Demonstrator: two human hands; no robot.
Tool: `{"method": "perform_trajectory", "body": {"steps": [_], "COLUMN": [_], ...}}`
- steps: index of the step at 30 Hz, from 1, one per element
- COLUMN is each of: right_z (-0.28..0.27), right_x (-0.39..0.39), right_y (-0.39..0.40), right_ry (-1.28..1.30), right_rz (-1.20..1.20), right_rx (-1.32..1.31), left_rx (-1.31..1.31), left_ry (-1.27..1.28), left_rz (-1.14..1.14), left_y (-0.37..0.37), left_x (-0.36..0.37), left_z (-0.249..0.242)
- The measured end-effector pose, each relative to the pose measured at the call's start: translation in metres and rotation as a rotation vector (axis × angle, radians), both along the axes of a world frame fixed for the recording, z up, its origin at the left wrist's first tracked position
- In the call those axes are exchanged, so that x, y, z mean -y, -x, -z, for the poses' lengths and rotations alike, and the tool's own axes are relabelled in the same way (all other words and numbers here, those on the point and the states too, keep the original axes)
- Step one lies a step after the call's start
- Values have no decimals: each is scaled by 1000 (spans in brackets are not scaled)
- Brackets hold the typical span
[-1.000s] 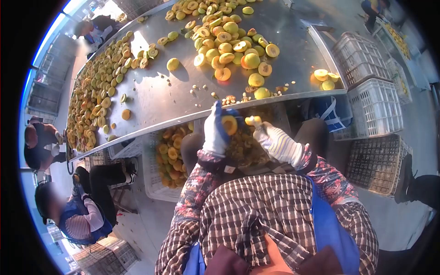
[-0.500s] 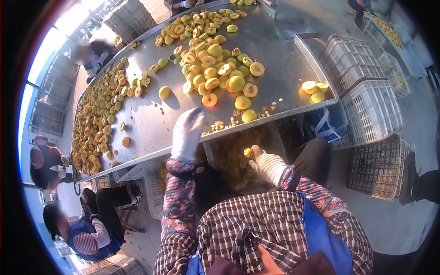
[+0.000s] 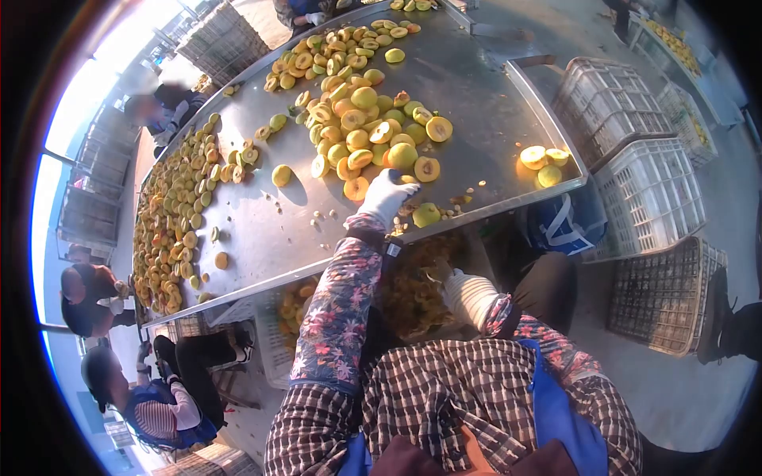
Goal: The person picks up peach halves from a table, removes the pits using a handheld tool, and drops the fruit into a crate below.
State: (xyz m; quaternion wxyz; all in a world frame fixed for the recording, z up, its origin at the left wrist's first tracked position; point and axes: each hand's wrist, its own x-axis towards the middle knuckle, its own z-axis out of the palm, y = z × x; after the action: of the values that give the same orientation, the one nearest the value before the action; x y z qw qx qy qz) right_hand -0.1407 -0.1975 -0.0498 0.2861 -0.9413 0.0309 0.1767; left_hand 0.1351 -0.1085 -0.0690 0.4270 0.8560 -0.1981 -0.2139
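My left hand (image 3: 384, 197), in a white glove, reaches over the table's near edge to the front of a pile of halved yellow-green peaches (image 3: 355, 119). Its fingers curl over a peach half (image 3: 409, 181) that they mostly cover. Just in front of it lie a cut peach (image 3: 427, 169) with its brown hollow showing and a whole-looking green-yellow peach (image 3: 426, 214). My right hand (image 3: 470, 297), gloved as well, is low between my knees, over a container of peach pieces (image 3: 413, 289). Its fingers are bent; what they hold cannot be made out.
The metal table (image 3: 262, 214) carries a second spread of peach halves (image 3: 171, 214) on the left and a few peaches (image 3: 548, 163) at the right corner. White crates (image 3: 647, 190), a brown crate (image 3: 663, 297) and a blue bucket (image 3: 565, 218) stand right. People (image 3: 163, 404) sit at left.
My left hand has moved right and onto the peaches at the pile's front. My right hand has lowered slightly, and the small yellow piece at its fingertips no longer shows.
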Motion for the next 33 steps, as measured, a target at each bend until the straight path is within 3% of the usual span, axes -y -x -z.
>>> {"method": "perform_trajectory", "body": {"steps": [3, 5, 7, 10, 12, 15, 17, 20, 22, 23, 25, 28, 29, 31, 33], "right_z": [-31, -44, -40, -65, -71, -88, -92, -89, -92, -95, -98, -100, -104, -106, -105], "right_x": [-1, 2, 0, -13, -22, -34, -40, -45, -48, -51, -56, -60, -62, -64, -67], "right_y": [0, -1, -2, -7, -10, -17, -22, -27, -27, -27, -28, -31, -33, -34, -35], "right_ry": [-39, -204, -422, -491, -462, -463, -434, -191, -150, -116, -99, -22, 7, 35, 22], "right_rz": [82, 114, 93, 101, 92, 86, 97, 82, 43, 4, 3, -11, -22, -30, -15], "right_rx": [147, 116, 349, 339, 554, 583, 600, 647, 646, 647, 654, 639, 574, 512, 484], "left_rx": [-669, -889, -899, -371, -683, -611, -693, -613, -260, -262, 204, 327, 326, -243, -205], "left_ry": [722, 951, 988, 707, 779, 936, 980, 1044, 755, 757, 508, 523, 524, 967, 955], "left_rz": [-159, -85, -39, -139, -288, -284, -273, -193, -104, -104, -12, -64, -58, -241, -285], "left_y": [22, 41, 59, 92, 127, 145, 155, 160, 162, 162, 160, 165, 166, 168, 168], "left_x": [-37, -64, -89, -100, -100, -100, -104, -108, -111, -114, -117, -114, -112, -108, -104], "left_z": [-46, -72, -77, -52, -95, -85, -99, -100, -102, -103, -102, -91, -90, -89, -80]}}
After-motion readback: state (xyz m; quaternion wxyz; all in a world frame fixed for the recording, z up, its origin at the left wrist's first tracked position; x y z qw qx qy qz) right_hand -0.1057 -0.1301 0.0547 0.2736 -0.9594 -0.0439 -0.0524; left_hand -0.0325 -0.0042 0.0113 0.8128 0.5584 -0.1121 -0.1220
